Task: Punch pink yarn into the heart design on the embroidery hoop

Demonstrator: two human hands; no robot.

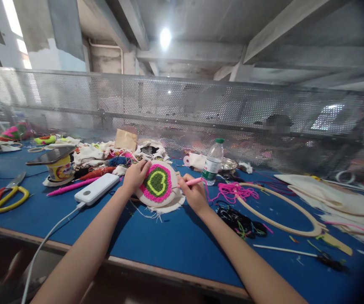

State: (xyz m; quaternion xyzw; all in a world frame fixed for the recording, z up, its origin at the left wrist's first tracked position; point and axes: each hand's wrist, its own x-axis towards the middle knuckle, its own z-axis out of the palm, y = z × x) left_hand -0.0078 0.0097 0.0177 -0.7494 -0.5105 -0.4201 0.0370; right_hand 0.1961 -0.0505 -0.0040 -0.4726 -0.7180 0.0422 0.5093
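Punching pink yarn into the hooped heart piece

I am steadying the embroidery hoop (157,184) near the middle of the blue worktop (169,240) with my left hand (136,174) closed over its top edge; my right hand (194,195) is pinching the pink punch needle (192,182) at the right rim; I judge slack yarn (232,192) matters; the water bottle (213,164) is looking nearly empty; the yellow tub (60,171) is carrying a phone (51,155).

A blue table (175,240) with a wooden near edge fills the near scene. Along its far side runs a perforated metal screen (200,109). Above are grey concrete beams (194,52) and one lamp (165,38); bright windows (14,21) far left.
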